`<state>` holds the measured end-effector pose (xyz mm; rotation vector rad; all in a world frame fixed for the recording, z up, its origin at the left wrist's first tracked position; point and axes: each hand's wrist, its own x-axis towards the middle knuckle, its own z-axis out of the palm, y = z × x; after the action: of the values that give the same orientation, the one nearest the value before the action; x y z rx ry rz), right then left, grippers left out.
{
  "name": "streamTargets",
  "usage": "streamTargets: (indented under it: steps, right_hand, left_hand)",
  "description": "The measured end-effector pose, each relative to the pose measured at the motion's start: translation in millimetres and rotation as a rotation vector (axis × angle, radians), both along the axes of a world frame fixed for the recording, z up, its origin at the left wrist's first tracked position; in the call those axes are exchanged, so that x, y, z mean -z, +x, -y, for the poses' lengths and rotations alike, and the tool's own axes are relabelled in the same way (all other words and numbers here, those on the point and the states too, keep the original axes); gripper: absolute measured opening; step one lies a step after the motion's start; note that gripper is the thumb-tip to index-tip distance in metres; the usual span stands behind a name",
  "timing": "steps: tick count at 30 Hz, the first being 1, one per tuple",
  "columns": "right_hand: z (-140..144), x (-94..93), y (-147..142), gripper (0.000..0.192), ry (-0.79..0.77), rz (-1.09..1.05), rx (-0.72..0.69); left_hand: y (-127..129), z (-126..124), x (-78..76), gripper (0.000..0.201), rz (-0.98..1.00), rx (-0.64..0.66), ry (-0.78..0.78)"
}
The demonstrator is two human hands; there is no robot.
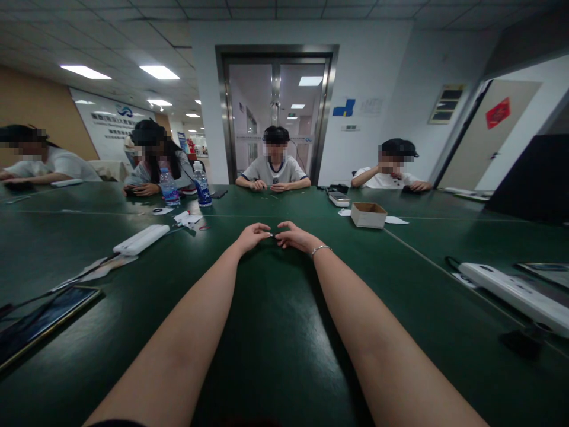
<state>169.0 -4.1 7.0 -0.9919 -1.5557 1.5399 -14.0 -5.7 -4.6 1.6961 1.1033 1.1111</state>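
Observation:
Out in front of me, just above or on the green table (275,308), my two hands meet with fingertips a short gap apart. A tiny piece (272,236), silvery on the left and dark on the right, spans that gap; its kind is too small to make out. My left hand (252,237) pinches the silvery end between thumb and fingers. The dark end sits at the pinched thumb and fingers of my right hand (297,238), which has a silver bangle (320,250) at the wrist.
A white power strip (141,239) and a phone (44,320) lie left; another power strip (515,290) lies right. Beyond my hands are a small open box (368,215), paper scraps (187,219) and two bottles (202,185). Several people sit around the table.

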Motion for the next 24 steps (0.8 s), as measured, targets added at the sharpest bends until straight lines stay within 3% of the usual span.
streamTargets:
  steps: [2,6,10,14,18,22,24]
  right_hand:
    - [-1.0,0.7,0.4,0.029,-0.025,0.014,0.010]
    - [-2.6,2.0,1.7,0.040,0.012,-0.061,-0.014]
    - [-2.5,2.1,1.8,0.020,-0.021,-0.032,-0.011]
    - [-2.8,2.8,1.7,0.030,0.008,-0.059,-0.047]
    - [-4.2,4.1,2.4,0.017,-0.024,-0.048,-0.029]
    - [-4.2,3.8,3.5,0.027,-0.012,-0.083,-0.054]
    - [-3.8,3.1,3.8,0.023,-0.020,-0.085,-0.045]
  left_hand:
    - [0.1,0.2,-0.2,0.037,0.002,0.001,-0.006]
    - [-0.1,0.6,-0.3,0.036,0.018,0.005,-0.005]
    - [-0.1,1.8,-0.6,0.036,0.023,0.003,-0.006]
    - [0.4,1.8,-1.1,0.035,0.032,0.002,-0.019]
    - [1.2,1.7,-1.9,0.031,0.040,-0.005,-0.030]
    - [1.7,3.4,-3.3,0.027,0.048,-0.005,-0.035]
    - [1.8,4.2,-4.1,0.026,0.057,-0.008,-0.036]
